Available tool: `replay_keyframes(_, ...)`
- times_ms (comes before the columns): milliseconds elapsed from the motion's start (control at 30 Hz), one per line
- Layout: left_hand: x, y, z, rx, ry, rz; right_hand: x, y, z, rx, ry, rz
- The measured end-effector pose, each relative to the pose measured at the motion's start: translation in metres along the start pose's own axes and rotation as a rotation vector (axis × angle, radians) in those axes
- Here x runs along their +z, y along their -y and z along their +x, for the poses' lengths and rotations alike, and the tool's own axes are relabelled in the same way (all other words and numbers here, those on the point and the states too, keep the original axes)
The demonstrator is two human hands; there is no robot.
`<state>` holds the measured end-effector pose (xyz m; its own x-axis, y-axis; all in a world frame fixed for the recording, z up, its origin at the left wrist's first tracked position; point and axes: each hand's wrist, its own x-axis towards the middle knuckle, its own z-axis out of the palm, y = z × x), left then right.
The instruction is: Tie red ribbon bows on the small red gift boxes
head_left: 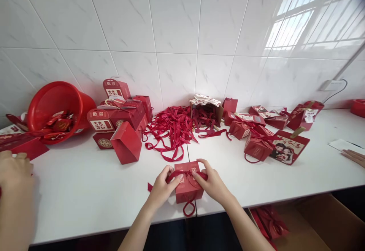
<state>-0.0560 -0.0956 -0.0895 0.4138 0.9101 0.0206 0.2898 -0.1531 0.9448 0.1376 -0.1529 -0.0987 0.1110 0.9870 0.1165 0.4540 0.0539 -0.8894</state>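
A small red gift box (188,192) with gold print sits near the table's front edge. Dark red ribbon (186,173) crosses its top, with a knot at the middle and a loop hanging at the front. On the box's left side, my left hand (164,186) is closed, pinching the ribbon between thumb and fingers. My right hand (212,180) is closed on the ribbon at the right, its thumb near the knot and its index finger at the box's back corner. Behind the box lies a tangled pile of red ribbons (173,125).
A red bucket (85,104) lies tipped at the left beside stacked red boxes (128,140). More boxes (258,146) stand to the right. An open carton (327,216) is below the edge. Other people's hands show at far left (15,175) and far right (353,156).
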Motion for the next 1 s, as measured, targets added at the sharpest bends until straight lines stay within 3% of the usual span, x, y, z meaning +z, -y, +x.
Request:
replay_keyframes(133, -0.006, -0.001, 0.000, 0.064, -0.072, 0.168, -0.014, -0.012, 0.005, -0.051, -0.092, 0.026)
replay_keyframes(300, -0.021, 0.008, 0.001, 0.036, -0.021, 0.161, -0.041, -0.006, -0.006, -0.154, 0.082, -0.021)
replay_keyframes(400, -0.035, 0.011, 0.003, -0.056, 0.018, 0.196, -0.049, 0.002, -0.016, -0.229, 0.114, -0.131)
replay_keyframes(500, -0.044, 0.004, 0.003, -0.161, 0.238, 0.205, -0.044, 0.003, -0.020, -0.257, 0.016, -0.306)
replay_keyframes(600, -0.042, -0.011, -0.002, -0.196, 0.524, 0.078, -0.031, -0.001, -0.018, -0.293, -0.214, -0.355)
replay_keyframes(667, -0.035, -0.021, -0.007, -0.202, 0.597, -0.039, -0.024, -0.003, -0.015, -0.320, -0.350, -0.291)
replay_keyframes(733, -0.024, -0.028, -0.012, -0.183, 0.527, -0.128, -0.020, -0.002, -0.014, -0.321, -0.393, -0.196)
replay_keyframes(867, -0.001, -0.036, -0.018, -0.098, 0.295, -0.186, -0.018, 0.004, -0.015, -0.284, -0.312, -0.037)
replay_keyframes(1000, 0.017, -0.035, -0.018, 0.078, 0.109, 0.041, -0.014, 0.012, -0.017, -0.228, -0.211, 0.027)
